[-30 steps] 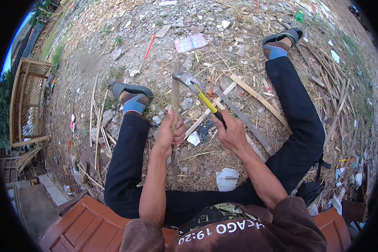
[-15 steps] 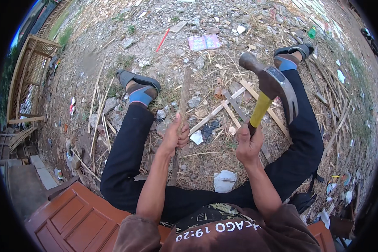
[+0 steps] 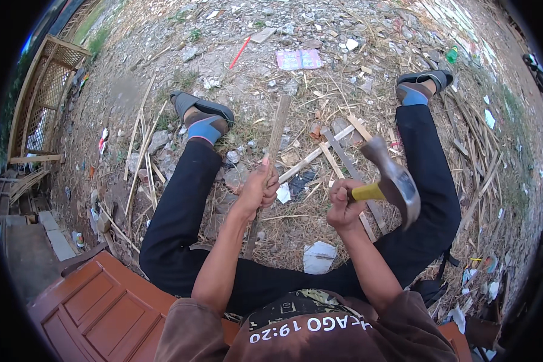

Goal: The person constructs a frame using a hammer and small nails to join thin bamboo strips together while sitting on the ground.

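Observation:
My left hand point(image 3: 258, 188) is closed around a narrow weathered wooden stick point(image 3: 277, 128), its thumb lying along the wood. The stick's upper part rises past my fist and leans slightly right; its lower part runs down toward my lap. To the right, my right hand point(image 3: 345, 205) grips the yellow handle of a claw hammer point(image 3: 394, 182). The hammer's dark metal head points away to the right over my right thigh, clear of the stick. Most of the handle's end is hidden inside my fist.
Crossed wooden strips point(image 3: 320, 154) lie between my outstretched legs. A white broken slab point(image 3: 320, 257) rests near my lap, and a pink packet point(image 3: 298, 59) lies farther off. Long slats point(image 3: 479, 163) are scattered at right. A brown panelled door point(image 3: 102, 308) is at lower left, a lattice frame point(image 3: 45, 99) beyond.
My right hand has shifted slightly left, and the hammer has swung from upright to lying over toward the right. The stick now tilts a little more to the right in my left hand.

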Action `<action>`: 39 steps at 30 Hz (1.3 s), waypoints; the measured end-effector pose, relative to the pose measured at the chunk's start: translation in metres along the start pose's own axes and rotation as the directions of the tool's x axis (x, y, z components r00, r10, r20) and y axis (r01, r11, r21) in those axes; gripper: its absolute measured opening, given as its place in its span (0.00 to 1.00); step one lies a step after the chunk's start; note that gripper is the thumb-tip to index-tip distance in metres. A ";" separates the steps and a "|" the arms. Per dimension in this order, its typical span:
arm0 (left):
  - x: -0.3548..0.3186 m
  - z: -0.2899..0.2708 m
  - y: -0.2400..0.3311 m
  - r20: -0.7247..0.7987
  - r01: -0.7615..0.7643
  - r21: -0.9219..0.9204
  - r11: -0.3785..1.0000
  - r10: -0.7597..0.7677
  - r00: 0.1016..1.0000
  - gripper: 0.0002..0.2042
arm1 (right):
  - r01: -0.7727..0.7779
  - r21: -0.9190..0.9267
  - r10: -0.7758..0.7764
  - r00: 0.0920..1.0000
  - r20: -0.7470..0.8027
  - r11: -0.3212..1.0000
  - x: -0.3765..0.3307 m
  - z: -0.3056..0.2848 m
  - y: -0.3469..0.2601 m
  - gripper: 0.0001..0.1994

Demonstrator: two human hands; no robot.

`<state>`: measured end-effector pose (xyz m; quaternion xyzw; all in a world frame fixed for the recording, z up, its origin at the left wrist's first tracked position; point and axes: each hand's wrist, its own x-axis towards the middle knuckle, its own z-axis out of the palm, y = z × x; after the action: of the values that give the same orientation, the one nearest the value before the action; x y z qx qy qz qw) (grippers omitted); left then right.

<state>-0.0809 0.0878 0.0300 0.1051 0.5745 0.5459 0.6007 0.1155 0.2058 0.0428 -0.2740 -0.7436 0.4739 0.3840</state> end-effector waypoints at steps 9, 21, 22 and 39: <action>-0.018 -0.007 -0.002 -0.010 -0.027 -0.057 0.998 0.027 1.000 0.28 | 0.110 0.386 -0.062 0.989 -0.136 0.916 -0.014 -0.016 -0.028 0.17; -0.018 -0.006 -0.015 -0.010 -0.063 -0.015 0.998 0.063 0.998 0.26 | 0.030 0.409 -0.013 0.999 -0.045 0.912 0.001 -0.015 -0.018 0.16; -0.016 -0.004 -0.020 -0.019 -0.053 -0.023 0.998 0.052 0.998 0.26 | 0.192 0.304 -0.162 0.979 -0.121 0.933 -0.003 0.000 0.005 0.15; -0.006 -0.006 -0.022 -0.545 0.016 0.634 0.773 0.432 0.719 0.30 | -0.340 0.006 0.340 0.940 0.005 0.940 -0.015 -0.035 0.020 0.16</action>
<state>-0.0728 0.0715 0.0154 0.1553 0.8738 0.4042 0.2213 0.1537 0.2191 0.0291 -0.3962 -0.6842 0.5360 0.2959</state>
